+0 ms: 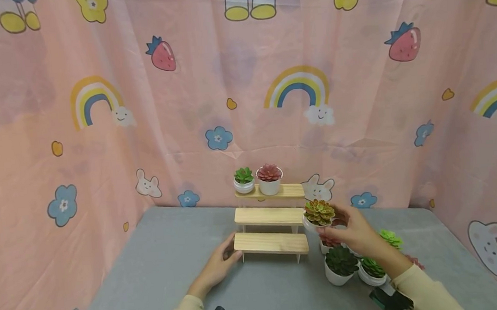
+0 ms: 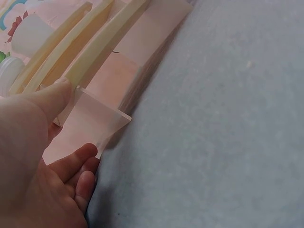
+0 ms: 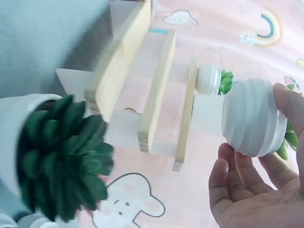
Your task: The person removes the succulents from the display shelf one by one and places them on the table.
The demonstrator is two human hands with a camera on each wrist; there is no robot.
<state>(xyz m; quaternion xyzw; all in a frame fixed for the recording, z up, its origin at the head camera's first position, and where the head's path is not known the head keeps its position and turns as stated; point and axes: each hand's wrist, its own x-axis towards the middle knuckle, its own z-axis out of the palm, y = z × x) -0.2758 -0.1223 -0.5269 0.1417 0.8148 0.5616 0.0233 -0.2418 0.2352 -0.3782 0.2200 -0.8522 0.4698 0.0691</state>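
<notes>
A three-tier wooden display stand (image 1: 270, 243) with clear supports stands on the table. My left hand (image 1: 218, 269) grips its left end; in the left wrist view the thumb (image 2: 59, 97) presses on a shelf end, and the fingers curl by the clear support (image 2: 90, 123). My right hand (image 1: 357, 231) holds a potted succulent (image 1: 319, 212) with yellow-green, reddish-tinged leaves, raised by the right end of the middle shelf. Its ribbed white pot (image 3: 254, 118) sits between thumb and fingers. On the top shelf are a green succulent (image 1: 244, 176) and a reddish succulent (image 1: 270, 178), both in white pots.
Right of the stand, a dark green succulent (image 1: 341, 263), a green succulent (image 1: 373, 268), a reddish succulent (image 1: 329, 242) and a bright green one (image 1: 391, 237) cluster below my right forearm. Behind the grey table (image 1: 159, 249) hangs a patterned pink curtain (image 1: 175, 112).
</notes>
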